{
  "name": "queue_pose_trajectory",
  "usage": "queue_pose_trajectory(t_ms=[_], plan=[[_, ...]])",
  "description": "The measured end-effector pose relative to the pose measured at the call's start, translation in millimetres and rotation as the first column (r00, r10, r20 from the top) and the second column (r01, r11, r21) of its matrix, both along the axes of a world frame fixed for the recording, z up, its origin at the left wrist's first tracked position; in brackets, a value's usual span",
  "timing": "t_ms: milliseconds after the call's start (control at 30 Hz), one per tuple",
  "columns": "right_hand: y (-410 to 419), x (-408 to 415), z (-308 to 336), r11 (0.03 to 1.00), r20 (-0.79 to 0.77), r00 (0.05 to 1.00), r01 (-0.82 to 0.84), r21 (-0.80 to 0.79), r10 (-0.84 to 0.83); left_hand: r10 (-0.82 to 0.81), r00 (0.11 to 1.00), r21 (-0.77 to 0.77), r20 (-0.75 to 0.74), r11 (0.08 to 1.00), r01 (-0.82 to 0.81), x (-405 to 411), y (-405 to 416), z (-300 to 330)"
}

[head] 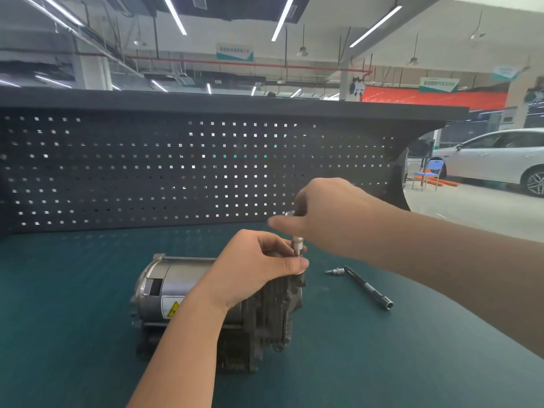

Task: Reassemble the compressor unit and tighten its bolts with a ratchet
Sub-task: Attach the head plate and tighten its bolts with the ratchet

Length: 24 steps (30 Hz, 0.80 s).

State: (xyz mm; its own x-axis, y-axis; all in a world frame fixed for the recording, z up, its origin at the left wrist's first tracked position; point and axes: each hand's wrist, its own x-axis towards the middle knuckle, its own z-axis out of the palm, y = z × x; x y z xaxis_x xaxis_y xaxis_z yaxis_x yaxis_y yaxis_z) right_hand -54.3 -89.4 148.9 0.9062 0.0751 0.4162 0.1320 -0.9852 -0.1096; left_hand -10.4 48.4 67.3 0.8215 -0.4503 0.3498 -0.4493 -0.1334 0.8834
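Two hands steady a bit on the compressor bolt

Both hands work at the compressor [217,301], which lies on the green bench [73,319]. Right hand [321,210] grips the ratchet head from above; left hand [259,266] pinches the socket [296,245]. A tilted socket could slip and round the bolt. A spare bit [335,271] and extension [368,288] lie nearby.

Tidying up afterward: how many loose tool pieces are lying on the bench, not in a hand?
2: a small bit socket right of the compressor, and a long extension bar just right of it. Others could be hidden behind the arms.
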Motion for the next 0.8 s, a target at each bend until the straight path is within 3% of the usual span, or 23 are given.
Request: queue_pose_trajectory(t_ms=[100, 200, 300, 367, 433, 533, 633, 700, 800], plan=[[-20, 3, 2, 0.973, -0.06, 0.979, -0.183, 0.142, 0.193, -0.044, 0.999, -0.032, -0.031, 0.999, 0.043, 1, 0, -1], [-41, 14, 3, 0.839, -0.141, 0.863, -0.415, 0.352, 0.486, -0.029, 0.999, -0.019, -0.019, 0.999, 0.029, 1, 0, 0], [-49, 20, 10, 0.783, -0.283, 0.761, -0.437, 0.442, 0.584, -0.016, 1.0, -0.01, -0.012, 1.0, 0.016, 1, 0, 0], [-50, 19, 16, 0.805, -0.369, 0.735, -0.408, 0.43, 0.569, -0.002, 1.0, 0.003, -0.005, 1.0, 0.002, 1, 0, -1], [-47, 16, 19, 0.854, -0.363, 0.79, -0.36, 0.376, 0.493, 0.016, 1.0, 0.017, 0.01, 1.0, -0.017, 0, -1, -1], [-30, 8, 14, 0.967, -0.23, 0.94, -0.245, 0.063, 0.253, 0.044, 0.999, 0.02, 0.015, 0.999, -0.044, -1, -2, -1], [-10, -2, 5, 0.962, -0.169, 0.98, -0.146, -0.23, 0.108, 0.029, 0.999, 0.042, 0.018, 0.999, -0.03, -1, -2, 1], [-7, -10, 8, 0.965, -0.191, 0.98, -0.105, -0.241, 0.059, 0.011, 1.0, 0.047, 0.017, 0.999, -0.011, -1, -2, 0], [-11, -13, 13, 0.999, -0.397, 0.918, -0.034, -0.028, 0.02, 0.01, 1.0, 0.041, 0.025, 0.999, -0.011, -1, -2, 0]])
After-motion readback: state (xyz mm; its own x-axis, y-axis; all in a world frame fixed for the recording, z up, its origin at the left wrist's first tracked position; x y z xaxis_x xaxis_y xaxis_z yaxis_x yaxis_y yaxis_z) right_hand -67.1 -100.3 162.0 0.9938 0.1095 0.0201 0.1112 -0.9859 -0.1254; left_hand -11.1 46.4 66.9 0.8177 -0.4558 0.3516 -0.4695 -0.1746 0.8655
